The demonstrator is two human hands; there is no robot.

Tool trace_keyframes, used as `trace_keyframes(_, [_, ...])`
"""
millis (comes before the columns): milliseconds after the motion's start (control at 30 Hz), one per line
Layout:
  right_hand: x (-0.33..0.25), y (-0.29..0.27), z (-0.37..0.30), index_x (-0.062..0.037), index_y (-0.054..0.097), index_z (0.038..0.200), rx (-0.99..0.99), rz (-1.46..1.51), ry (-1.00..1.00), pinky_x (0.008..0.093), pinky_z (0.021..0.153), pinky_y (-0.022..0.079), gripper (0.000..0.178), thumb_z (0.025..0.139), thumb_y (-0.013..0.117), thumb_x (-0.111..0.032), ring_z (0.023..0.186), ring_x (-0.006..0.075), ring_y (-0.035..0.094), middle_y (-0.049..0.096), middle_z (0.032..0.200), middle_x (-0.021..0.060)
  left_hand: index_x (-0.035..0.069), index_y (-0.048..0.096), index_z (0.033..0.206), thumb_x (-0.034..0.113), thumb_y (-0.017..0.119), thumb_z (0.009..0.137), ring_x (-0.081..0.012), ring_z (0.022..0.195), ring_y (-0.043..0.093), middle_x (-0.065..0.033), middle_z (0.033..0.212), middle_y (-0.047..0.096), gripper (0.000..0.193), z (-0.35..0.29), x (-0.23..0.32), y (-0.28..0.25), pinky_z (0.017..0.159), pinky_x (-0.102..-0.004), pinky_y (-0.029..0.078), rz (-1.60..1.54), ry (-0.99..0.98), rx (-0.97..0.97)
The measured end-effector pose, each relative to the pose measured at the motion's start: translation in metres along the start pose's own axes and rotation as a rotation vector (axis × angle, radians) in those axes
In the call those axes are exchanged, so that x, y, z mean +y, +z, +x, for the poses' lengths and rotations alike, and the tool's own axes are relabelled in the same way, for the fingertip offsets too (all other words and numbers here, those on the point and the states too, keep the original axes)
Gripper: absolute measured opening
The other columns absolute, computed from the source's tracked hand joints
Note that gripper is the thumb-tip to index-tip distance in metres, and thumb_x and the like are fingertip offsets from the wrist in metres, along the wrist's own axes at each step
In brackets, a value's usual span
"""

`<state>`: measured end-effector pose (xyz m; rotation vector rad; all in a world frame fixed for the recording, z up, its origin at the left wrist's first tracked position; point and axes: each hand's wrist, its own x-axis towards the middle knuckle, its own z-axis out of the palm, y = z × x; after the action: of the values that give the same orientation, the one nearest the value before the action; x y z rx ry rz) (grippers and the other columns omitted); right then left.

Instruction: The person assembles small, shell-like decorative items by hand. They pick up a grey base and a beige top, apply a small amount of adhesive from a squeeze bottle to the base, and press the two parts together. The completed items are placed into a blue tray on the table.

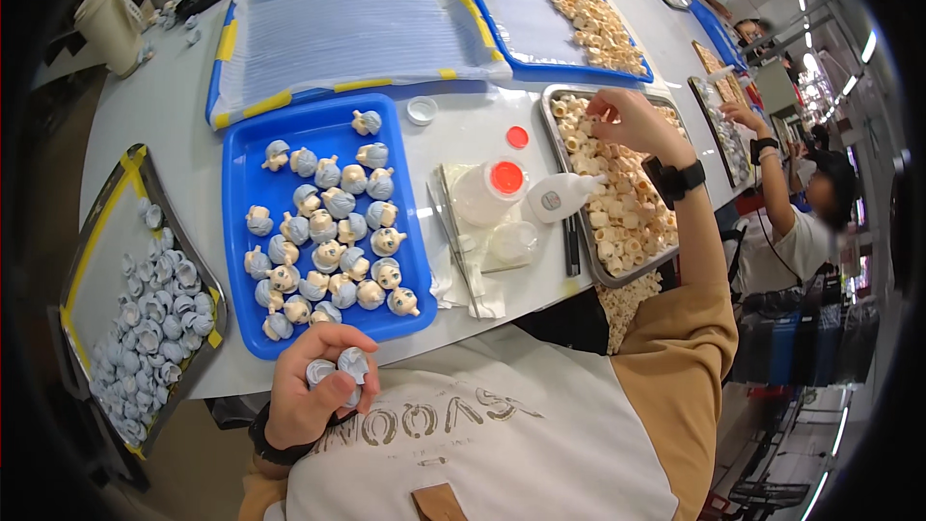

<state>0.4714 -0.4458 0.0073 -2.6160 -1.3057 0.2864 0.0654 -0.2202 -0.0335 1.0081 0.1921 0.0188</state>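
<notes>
My left hand is closed around a few light blue-grey doll hair pieces, hollow shells held near my chest. At the right, my right hand reaches down into a metal tray heaped with cream-coloured doll head pieces. Its fingers are bent together over the pieces; what they pinch is not clear. Just beyond my left hand, a blue tray holds many small doll heads with blue-grey hair, some with painted faces showing.
More hair shells fill a taped tray at left. Between the trays are a white squeeze bottle, a red-capped jar, tweezers and a black pen. Farther back are a lined tray and a co-worker at right.
</notes>
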Motion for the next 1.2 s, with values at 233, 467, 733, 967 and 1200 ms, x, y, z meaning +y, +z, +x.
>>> trace_keyframes(233, [-0.005, -0.008, -0.001, -0.0002, 0.057, 0.077, -0.038, 0.067, 0.09, 0.0265, 0.057, 0.044, 0.019, 0.066, 0.067, -0.012, 0.064, 0.0143, 0.055, 0.058, 0.068, 0.0063, -0.002, 0.046, 0.103, 0.035, 0.058, 0.084, -0.009, 0.053, 0.051, -0.0095, 0.072, 0.057, 0.043, -0.001, 0.0, 0.002, 0.042, -0.0185, 0.033, 0.01, 0.022, 0.032])
trace_keyframes(467, [-0.011, -0.038, -0.042, -0.0005, 0.057, 0.079, 0.113, 0.061, 0.048, 0.0273, 0.058, 0.044, 0.02, 0.069, 0.067, -0.014, 0.062, 0.0151, 0.055, 0.059, 0.07, 0.0063, -0.002, 0.046, 0.102, 0.035, 0.058, 0.084, -0.0089, 0.052, 0.05, -0.0098, 0.071, 0.057, 0.044, 0.0, 0.0, 0.001, 0.042, -0.0187, 0.034, 0.005, 0.032, 0.018])
trace_keyframes(733, [-0.022, -0.017, -0.088, -0.0021, 0.059, 0.092, 0.023, 0.0, 0.074, 0.0295, 0.064, 0.047, 0.025, 0.074, 0.064, -0.018, 0.071, 0.0186, 0.059, 0.06, 0.085, 0.0103, -0.002, 0.046, 0.103, 0.034, 0.058, 0.084, -0.0079, 0.05, 0.047, -0.0103, 0.071, 0.057, 0.043, -0.001, -0.001, 0.003, 0.043, -0.0189, 0.035, -0.001, 0.033, -0.006])
trace_keyframes(967, [-0.036, -0.001, -0.082, -0.0023, 0.061, 0.08, -0.03, -0.033, 0.09, 0.0314, 0.066, 0.045, 0.016, 0.072, 0.063, -0.016, 0.074, 0.0239, 0.055, 0.053, 0.083, 0.0126, -0.002, 0.046, 0.103, 0.034, 0.059, 0.084, -0.0075, 0.048, 0.045, -0.0097, 0.07, 0.057, 0.043, -0.002, 0.002, 0.004, 0.044, -0.0196, 0.036, -0.002, 0.051, 0.022])
trace_keyframes(1200, [-0.03, -0.013, -0.09, -0.0037, 0.061, 0.085, 0.016, -0.116, 0.105, 0.0319, 0.071, 0.044, 0.018, 0.072, 0.064, -0.016, 0.081, 0.0251, 0.054, 0.054, 0.087, 0.0113, -0.002, 0.046, 0.103, 0.034, 0.059, 0.084, -0.0077, 0.048, 0.045, -0.0098, 0.07, 0.057, 0.043, 0.0, 0.003, 0.006, 0.044, -0.0198, 0.036, 0.001, 0.014, -0.002])
